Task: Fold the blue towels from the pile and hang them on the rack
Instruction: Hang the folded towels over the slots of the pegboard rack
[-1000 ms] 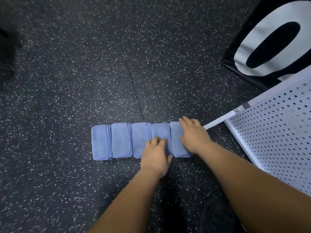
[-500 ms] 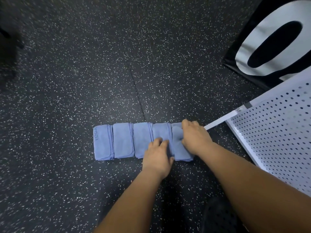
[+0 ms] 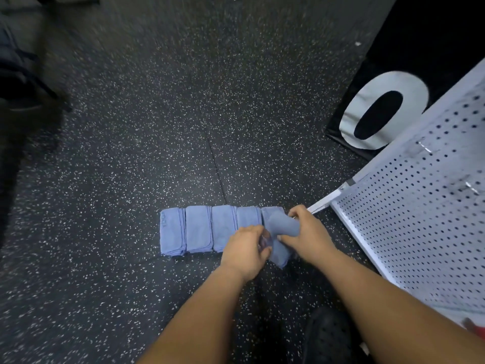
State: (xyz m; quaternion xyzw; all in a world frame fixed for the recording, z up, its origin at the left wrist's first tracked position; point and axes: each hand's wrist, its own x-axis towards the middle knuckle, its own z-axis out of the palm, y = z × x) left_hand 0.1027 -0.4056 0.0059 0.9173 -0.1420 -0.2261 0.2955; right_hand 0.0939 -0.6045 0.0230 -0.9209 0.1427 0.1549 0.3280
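On speckled floor (image 3: 131,153), both hands curled round rightmost blue towel (image 3: 282,227), left hand (image 3: 246,249), right hand (image 3: 305,232).

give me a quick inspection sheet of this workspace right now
surface: black speckled rubber floor
job's things: four folded blue cloth towels lie flat in a row; fifth blue towel at the right end is raised, bunched
clutter: black perforated shoe near the bottom edge
grips: left hand and right hand both grip the fifth blue towel
cables: nothing seen
surroundings: white perforated metal panel at right; black banner with white O behind it
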